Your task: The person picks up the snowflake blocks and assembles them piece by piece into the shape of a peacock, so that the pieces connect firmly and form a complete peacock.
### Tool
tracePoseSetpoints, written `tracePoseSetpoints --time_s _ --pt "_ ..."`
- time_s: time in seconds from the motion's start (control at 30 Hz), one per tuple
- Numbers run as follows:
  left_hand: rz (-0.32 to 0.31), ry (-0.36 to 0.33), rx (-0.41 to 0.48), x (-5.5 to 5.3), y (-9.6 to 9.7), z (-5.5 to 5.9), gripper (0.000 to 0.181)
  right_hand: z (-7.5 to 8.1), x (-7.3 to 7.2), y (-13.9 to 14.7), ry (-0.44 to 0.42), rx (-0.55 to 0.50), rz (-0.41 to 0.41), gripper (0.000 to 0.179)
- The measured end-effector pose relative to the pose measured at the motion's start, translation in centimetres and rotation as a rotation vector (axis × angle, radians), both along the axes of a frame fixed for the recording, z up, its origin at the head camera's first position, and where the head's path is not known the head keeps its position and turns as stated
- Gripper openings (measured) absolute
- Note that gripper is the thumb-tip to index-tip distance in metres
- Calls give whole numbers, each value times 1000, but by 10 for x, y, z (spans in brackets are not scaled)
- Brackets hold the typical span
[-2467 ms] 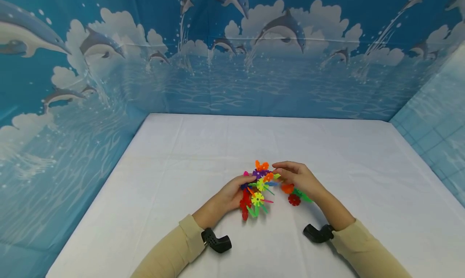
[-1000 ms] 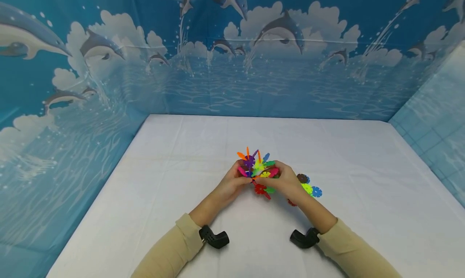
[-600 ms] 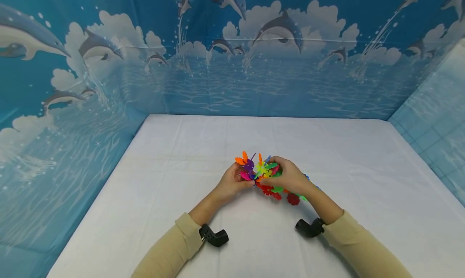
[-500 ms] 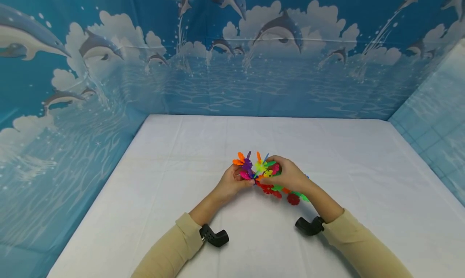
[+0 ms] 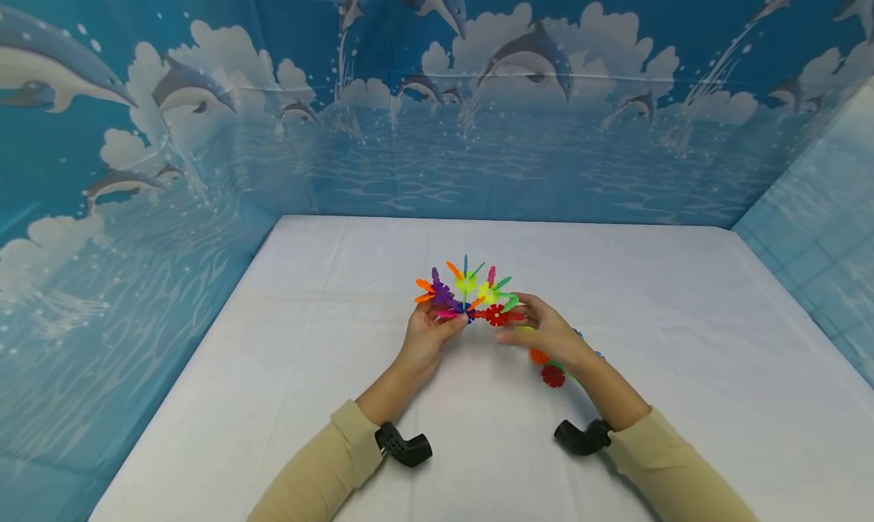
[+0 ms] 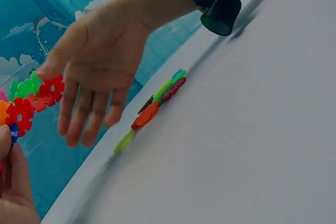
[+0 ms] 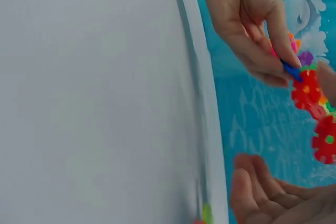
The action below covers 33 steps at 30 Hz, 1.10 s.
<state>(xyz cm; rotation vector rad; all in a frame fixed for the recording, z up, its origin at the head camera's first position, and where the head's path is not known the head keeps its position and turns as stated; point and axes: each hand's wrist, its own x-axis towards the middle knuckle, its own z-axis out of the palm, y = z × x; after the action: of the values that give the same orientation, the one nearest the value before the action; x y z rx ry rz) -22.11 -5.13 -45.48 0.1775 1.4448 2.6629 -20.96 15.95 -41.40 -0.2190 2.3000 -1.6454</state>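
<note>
My left hand (image 5: 422, 335) pinches a dark blue disc (image 5: 466, 311) of a colourful cluster of notched plastic snowflake discs, raised above the table. Orange and purple discs (image 5: 442, 290) sit at its left, yellow discs (image 5: 488, 294) on top, and red discs (image 5: 496, 315) at its right. My right hand (image 5: 546, 331) is beside the red end. In the left wrist view the right hand (image 6: 102, 72) has its fingers extended, the thumb close by a red disc (image 6: 52, 88). In the right wrist view the left hand's thumb and finger grip the blue disc (image 7: 292, 70).
A second group of joined discs lies on the white table (image 5: 328, 294), partly hidden under the right forearm, with a dark red disc (image 5: 553, 375) showing. Black wrist cameras (image 5: 404, 446) are strapped at both cuffs. A dolphin-print curtain (image 5: 437, 150) borders the table.
The cluster has gone up and to the left in the left hand and turned, fanning its discs upward. The right hand has let go of it and opened.
</note>
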Motion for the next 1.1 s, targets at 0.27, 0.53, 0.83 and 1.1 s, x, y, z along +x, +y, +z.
tracePoseSetpoints --time_s 0.27,0.53,0.83,1.1 --pt "61 12 80 2 4 3 34 -21 1 -36 -140 -418 -16 29" --pt "150 97 24 1 6 1 43 -25 1 -55 -192 -716 -145 27" --pt "134 83 -32 3 5 0 43 -24 1 -60 -156 -769 -215 34" --pt "158 56 -95 4 10 -8 14 -24 1 -60 -138 -773 -241 37"
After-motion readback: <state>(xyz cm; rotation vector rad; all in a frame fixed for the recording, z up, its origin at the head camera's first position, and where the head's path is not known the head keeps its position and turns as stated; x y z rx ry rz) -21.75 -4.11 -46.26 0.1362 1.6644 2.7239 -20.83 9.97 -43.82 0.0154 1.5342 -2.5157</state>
